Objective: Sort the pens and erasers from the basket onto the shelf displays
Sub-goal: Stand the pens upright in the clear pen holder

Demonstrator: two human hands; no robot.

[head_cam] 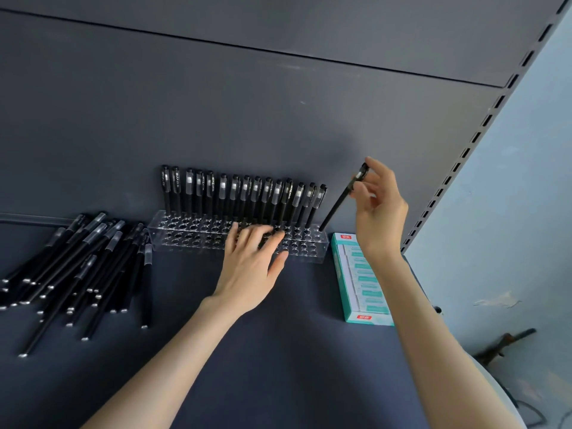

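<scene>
- Pen (342, 198) pinched near cap by right grip (379, 209), tip at rack (185, 239) end hole below; jamming may be caused by tilt.
- Left grip (252, 261) spread on rack; neighbouring pens (288, 196) may be knocked.

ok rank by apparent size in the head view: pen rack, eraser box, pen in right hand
1. clear pen rack
2. teal eraser box, partly behind the arm
3. black pen in the right hand
</scene>
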